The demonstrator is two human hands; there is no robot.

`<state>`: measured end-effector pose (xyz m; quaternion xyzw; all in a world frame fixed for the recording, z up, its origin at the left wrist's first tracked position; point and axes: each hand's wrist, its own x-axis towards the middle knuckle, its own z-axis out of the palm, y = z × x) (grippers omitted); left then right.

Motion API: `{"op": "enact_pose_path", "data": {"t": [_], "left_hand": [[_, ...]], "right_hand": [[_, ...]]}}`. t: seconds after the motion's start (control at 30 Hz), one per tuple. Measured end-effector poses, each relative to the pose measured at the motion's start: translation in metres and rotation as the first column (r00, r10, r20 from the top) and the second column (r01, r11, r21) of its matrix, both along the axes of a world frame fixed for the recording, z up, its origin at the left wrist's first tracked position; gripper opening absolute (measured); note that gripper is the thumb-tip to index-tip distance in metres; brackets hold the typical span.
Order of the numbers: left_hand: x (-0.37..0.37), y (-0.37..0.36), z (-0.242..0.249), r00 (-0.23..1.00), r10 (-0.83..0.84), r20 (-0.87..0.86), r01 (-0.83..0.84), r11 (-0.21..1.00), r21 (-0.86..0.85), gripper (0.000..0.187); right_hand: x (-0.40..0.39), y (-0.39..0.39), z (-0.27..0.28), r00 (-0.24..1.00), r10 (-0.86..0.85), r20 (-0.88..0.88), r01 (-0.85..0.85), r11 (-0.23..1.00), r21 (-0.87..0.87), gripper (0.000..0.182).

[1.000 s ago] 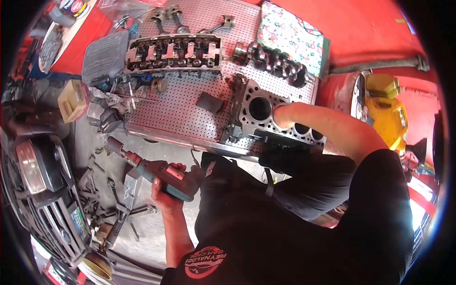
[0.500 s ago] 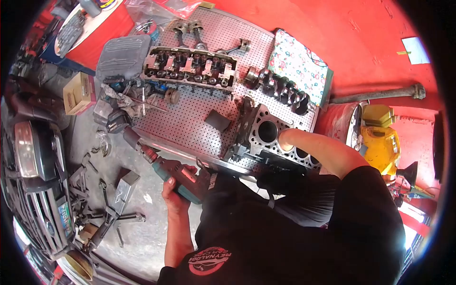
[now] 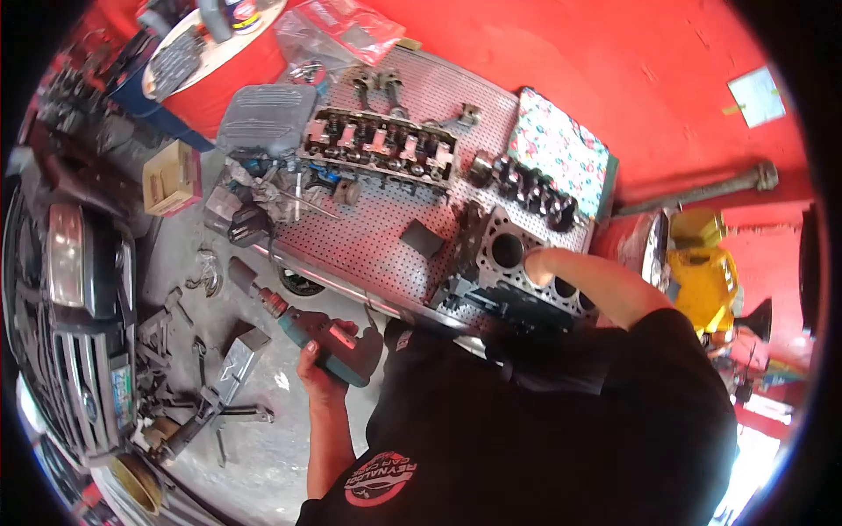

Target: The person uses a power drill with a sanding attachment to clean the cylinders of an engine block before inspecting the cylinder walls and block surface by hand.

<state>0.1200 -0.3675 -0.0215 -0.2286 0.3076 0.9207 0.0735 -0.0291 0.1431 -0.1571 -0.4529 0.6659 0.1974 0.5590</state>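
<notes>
My left hand (image 3: 320,375) is wrapped round the handle of a green power drill (image 3: 326,344), which has a dark cylindrical attachment at its tip and points to the upper left. My right hand (image 3: 545,266) rests on top of the engine block (image 3: 493,279), over a cylinder bore; its fingers are hidden in or behind the block's top. An open bore (image 3: 507,251) shows just left of that hand. Behind the block lies a crankshaft (image 3: 537,190). A dark square sheet (image 3: 423,238) is on the perforated table (image 3: 351,232).
A cylinder head (image 3: 379,151) lies on the table near pistons with rods (image 3: 386,88) and a floral cloth (image 3: 561,149). Yellow containers (image 3: 704,285) stand at the right. A cardboard box (image 3: 171,178), metal tools and a car front (image 3: 79,263) are at the left.
The view has shifted, so the table and parts appear farther right and slightly lower. The drill has come away from the table edge. My right hand stays at the block.
</notes>
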Motion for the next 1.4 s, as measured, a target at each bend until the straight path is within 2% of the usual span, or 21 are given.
{"op": "enact_pose_path", "data": {"t": [0.07, 0.13, 0.17, 0.2, 0.27, 0.33, 0.4, 0.43, 0.47, 0.5, 0.53, 0.6, 0.67, 0.7, 0.8, 0.9, 1.0, 1.07, 1.13, 1.23, 1.4], "left_hand": [[0.002, 0.001, 0.004, 1.000, 0.012, -0.019, -0.012, 1.000, -0.027, 0.068], [0.005, -0.003, 0.000, 1.000, -0.005, 0.002, 0.005, 0.999, -0.045, 0.068], [0.004, -0.004, -0.005, 1.000, -0.018, -0.001, 0.018, 0.999, -0.045, 0.068], [0.001, -0.005, -0.007, 0.999, -0.038, -0.006, 0.038, 0.998, -0.041, 0.069], [-0.007, -0.001, -0.004, 0.997, -0.076, 0.016, 0.077, 0.996, -0.051, 0.069], [-0.020, 0.011, -0.004, 0.992, -0.122, 0.007, 0.123, 0.992, -0.037, 0.070], [-0.033, 0.019, 0.000, 0.984, -0.178, -0.013, 0.178, 0.984, -0.024, 0.071], [-0.042, 0.025, 0.004, 0.974, -0.221, -0.043, 0.217, 0.973, -0.079, 0.072], [-0.050, 0.031, 0.007, 0.970, -0.237, -0.052, 0.234, 0.971, -0.054, 0.072], [-0.056, 0.037, 0.010, 0.966, -0.252, -0.060, 0.251, 0.968, -0.030, 0.072], [-0.061, 0.041, 0.012, 0.961, -0.270, -0.067, 0.270, 0.963, -0.009, 0.072], [-0.072, 0.045, 0.013, 0.944, -0.322, -0.073, 0.320, 0.947, -0.041, 0.072], [-0.083, 0.050, 0.019, 0.919, -0.388, -0.070, 0.382, 0.921, -0.082, 0.071], [-0.088, 0.053, 0.026, 0.905, -0.422, -0.061, 0.414, 0.904, -0.107, 0.071], [-0.099, 0.054, 0.035, 0.864, -0.502, -0.039, 0.487, 0.854, -0.185, 0.070], [-0.108, 0.056, 0.035, 0.839, -0.543, -0.042, 0.519, 0.820, -0.241, 0.070], [-0.111, 0.064, 0.037, 0.830, -0.555, -0.060, 0.531, 0.818, -0.222, 0.069], [-0.110, 0.069, 0.041, 0.819, -0.570, -0.068, 0.548, 0.812, -0.201, 0.069], [-0.105, 0.071, 0.039, 0.804, -0.588, -0.084, 0.565, 0.801, -0.196, 0.068], [-0.098, 0.076, 0.037, 0.788, -0.609, -0.092, 0.583, 0.786, -0.208, 0.068], [-0.089, 0.071, 0.032, 0.792, -0.606, -0.072, 0.584, 0.787, -0.198, 0.068]], "right_hand": [[0.006, 0.013, -0.007, 1.000, -0.012, -0.011, 0.011, 0.998, -0.063, 0.016], [0.015, 0.005, 0.022, 0.965, -0.260, -0.037, 0.263, 0.956, 0.133, 0.021], [0.010, -0.021, 0.086, 0.904, -0.428, -0.015, 0.428, 0.904, 0.017, 0.027], [0.008, -0.037, 0.139, 0.811, -0.584, 0.023, 0.584, 0.807, -0.091, 0.035], [0.011, -0.005, 0.130, 0.699, -0.685, 0.206, 0.714, 0.682, -0.156, 0.047], [0.026, -0.007, 0.169, 0.402, -0.894, 0.199, 0.913, 0.376, -0.156, 0.050], [0.036, -0.017, 0.195, 0.213, -0.961, 0.177, 0.966, 0.180, -0.188, 0.038], [0.053, -0.016, 0.182, -0.285, -0.864, 0.415, 0.931, -0.353, -0.097, 0.039], [0.070, -0.016, 0.168, -0.667, -0.491, 0.560, 0.642, -0.760, 0.099, 0.041], [0.078, -0.031, 0.164, -0.771, -0.184, 0.610, 0.399, -0.886, 0.236, 0.048], [0.082, -0.037, 0.148, -0.840, 0.208, 0.502, 0.075, -0.871, 0.486, 0.048], [0.097, -0.058, 0.118, -0.708, 0.420, 0.568, -0.031, -0.822, 0.569, 0.057], [0.111, -0.081, 0.099, -0.521, 0.527, 0.671, -0.143, -0.829, 0.540, 0.052], [0.105, -0.094, 0.118, -0.445, 0.614, 0.653, -0.252, -0.785, 0.566, 0.049], [0.087, -0.096, 0.085, -0.265, 0.761, 0.592, -0.346, -0.648, 0.678, 0.010], [0.081, -0.102, 0.098, -0.207, 0.794, 0.571, -0.381, -0.603, 0.701, 0.005], [0.082, -0.094, 0.100, -0.146, 0.839, 0.524, -0.326, -0.541, 0.776, 0.017], [0.079, -0.092, 0.108, -0.112, 0.815, 0.568, -0.316, -0.571, 0.758, 0.023], [0.076, -0.085, 0.112, -0.085, 0.874, 0.479, -0.269, -0.483, 0.833, 0.033], [0.072, -0.092, 0.128, -0.063, 0.823, 0.565, -0.292, -0.557, 0.778, 0.050], [0.075, -0.093, 0.139, -0.094, 0.835, 0.543, -0.288, -0.545, 0.787, 0.052]]}}
